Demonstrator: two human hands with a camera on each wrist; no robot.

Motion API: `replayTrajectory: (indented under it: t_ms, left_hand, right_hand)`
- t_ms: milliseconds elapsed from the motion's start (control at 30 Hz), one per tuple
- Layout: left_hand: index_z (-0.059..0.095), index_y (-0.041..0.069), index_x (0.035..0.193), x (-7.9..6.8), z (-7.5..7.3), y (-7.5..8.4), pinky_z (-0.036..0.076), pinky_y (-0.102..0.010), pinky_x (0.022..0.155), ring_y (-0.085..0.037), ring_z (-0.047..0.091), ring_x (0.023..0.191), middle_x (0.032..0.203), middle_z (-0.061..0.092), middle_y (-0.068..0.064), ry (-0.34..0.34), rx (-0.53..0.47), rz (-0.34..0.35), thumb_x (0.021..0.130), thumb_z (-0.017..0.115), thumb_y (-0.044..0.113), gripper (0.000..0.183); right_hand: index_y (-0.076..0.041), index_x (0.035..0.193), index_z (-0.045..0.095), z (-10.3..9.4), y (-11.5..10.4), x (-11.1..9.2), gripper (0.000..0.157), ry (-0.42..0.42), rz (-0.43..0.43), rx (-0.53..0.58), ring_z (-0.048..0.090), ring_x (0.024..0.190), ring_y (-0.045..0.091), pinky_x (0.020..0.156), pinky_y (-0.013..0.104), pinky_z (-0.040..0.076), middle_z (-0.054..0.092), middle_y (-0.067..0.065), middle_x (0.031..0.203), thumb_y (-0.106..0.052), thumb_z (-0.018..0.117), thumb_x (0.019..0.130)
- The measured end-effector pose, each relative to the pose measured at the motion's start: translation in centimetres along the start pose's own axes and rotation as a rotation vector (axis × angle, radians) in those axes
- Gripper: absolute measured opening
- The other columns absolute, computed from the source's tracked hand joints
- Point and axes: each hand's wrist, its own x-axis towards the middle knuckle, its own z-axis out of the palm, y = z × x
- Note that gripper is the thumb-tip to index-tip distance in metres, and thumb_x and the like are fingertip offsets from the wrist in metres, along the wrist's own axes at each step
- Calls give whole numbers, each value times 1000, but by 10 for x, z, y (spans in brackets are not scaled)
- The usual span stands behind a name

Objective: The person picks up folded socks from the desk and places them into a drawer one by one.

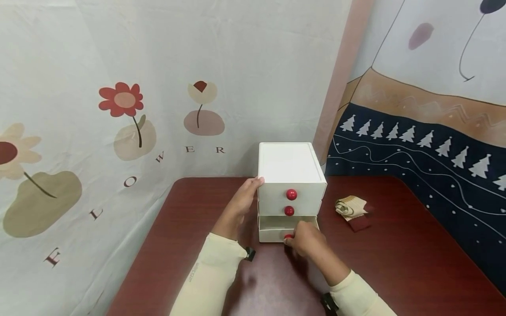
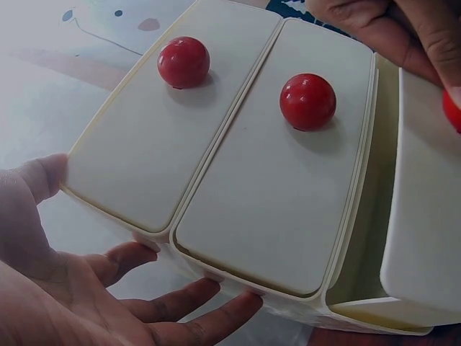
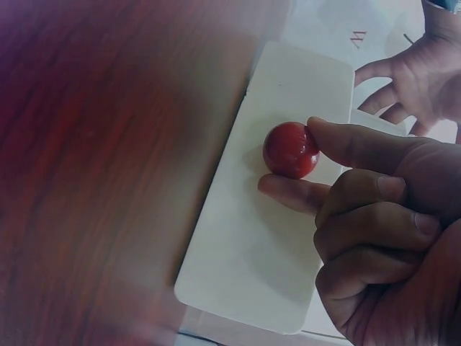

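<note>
A small white drawer unit [image 1: 290, 162] with three drawers and round red knobs stands on the table. Its bottom drawer [image 1: 270, 235] is pulled partly out, and no item shows in the part I can see inside. Thumb and forefinger of my right hand [image 1: 310, 239] pinch that drawer's red knob [image 3: 291, 150]; the other fingers are curled in. My left hand [image 1: 241, 199] rests against the unit's left side, fingers spread along the wall and thumb at the front corner. The top knob [image 1: 291, 194] and middle knob [image 1: 289, 211] are untouched, with both their drawers closed.
On the reddish-brown table [image 1: 395, 263], right of the unit, lies a rolled beige patterned cloth [image 1: 351, 207] with a dark red end. Behind the table hangs a pale curtain [image 1: 245, 66] with flowers; a dark blue tree-patterned one [image 1: 415, 162] hangs at the right.
</note>
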Motion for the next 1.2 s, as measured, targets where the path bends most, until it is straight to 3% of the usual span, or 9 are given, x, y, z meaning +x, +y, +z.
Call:
replayTrajectory:
  t_ms: [133, 500, 867, 1033, 1200]
  left_hand:
    - [46, 15, 162, -1, 0, 0, 17, -89, 121, -47, 24, 167, 178, 34, -15, 3, 5, 3, 109, 53, 59, 69]
    - [46, 16, 161, 0, 0, -4, 19, -85, 123, -46, 25, 167, 177, 36, -13, 26, 19, -19, 108, 53, 61, 70]
    - [49, 15, 158, 1, 0, -1, 18, -81, 128, -43, 26, 167, 174, 40, -13, 26, 15, 7, 108, 53, 61, 68]
    - [50, 15, 158, 1, 0, 0, 17, -81, 128, -46, 26, 166, 176, 38, -13, 32, 24, 9, 108, 52, 62, 68]
    - [50, 15, 158, 0, -1, -2, 17, -79, 129, -45, 27, 166, 175, 39, -13, 32, 31, 7, 108, 52, 62, 68]
  right_hand:
    - [-15, 57, 61, 0, -1, -5, 47, 0, -3, -25, 59, 65, 20, 57, 39, 47, 63, 4, 67, -34, 89, 91]
    - [-20, 57, 45, 2, -1, -20, 56, -23, -27, -104, 52, 63, 18, 56, 40, 43, 54, 2, 65, -32, 90, 88]
    - [-16, 64, 53, 0, -4, -26, 49, -9, -83, -189, 61, 70, 21, 63, 48, 55, 66, 6, 76, -37, 89, 90]
    - [-16, 58, 55, -13, 3, -30, 51, -44, -80, -126, 56, 63, 19, 58, 41, 47, 59, 2, 67, -39, 89, 90]
    - [-15, 54, 60, -37, 29, -30, 49, -56, -143, 3, 43, 58, 15, 54, 31, 32, 46, -5, 55, -31, 91, 88]
